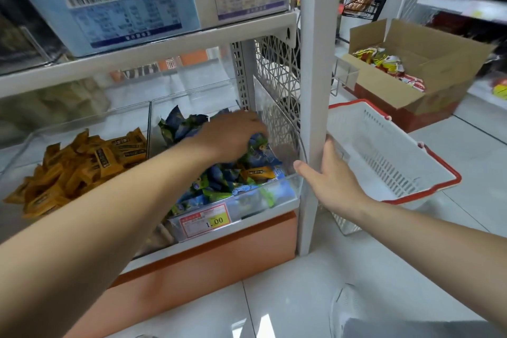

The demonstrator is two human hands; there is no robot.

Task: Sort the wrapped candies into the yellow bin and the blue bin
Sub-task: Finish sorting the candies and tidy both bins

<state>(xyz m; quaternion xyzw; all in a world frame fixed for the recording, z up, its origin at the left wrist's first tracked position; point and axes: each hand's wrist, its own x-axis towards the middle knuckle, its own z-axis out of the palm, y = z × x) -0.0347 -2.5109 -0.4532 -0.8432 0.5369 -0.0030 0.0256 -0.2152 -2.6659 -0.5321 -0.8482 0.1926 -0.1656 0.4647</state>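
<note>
A white upright metal post (315, 63) forms the corner of a shop shelf, and everything here is placed from it. Just left of the post, on the lowest shelf, sits the blue bin (290, 181), a clear plastic tray heaped with blue-and-green wrapped candies (219, 178). One yellow-orange wrapped candy (259, 173) lies on top of that heap, near the post and close to the tray's front wall. A red-bordered price tag with a yellow patch (204, 221) is fixed to the tray's front.

Further left of the post, touching the blue bin along a shared clear divider, is the yellow bin (82, 119), a second clear tray holding a pile of yellow-orange wrapped candies (82, 167).

The left hand (233, 137) reaches into the blue bin, left of the post, palm down, with its fingers curled into the blue candies. The fingertips are buried, so I cannot tell whether they grasp a candy.

The right hand (332, 175) grasps the post low down, with the thumb across the post's front face and the fingers up its right side.

Right of the post, a white slotted plastic shopping basket with a red rim (384, 167) sits tilted on the pale tiled floor (274, 296). Beyond it, further right of the post, an open brown cardboard box (439, 63) holds red-and-yellow snack packets (384, 63). Up and left of the post, the shelf above carries pale blue and white printed cartons (109, 8).
</note>
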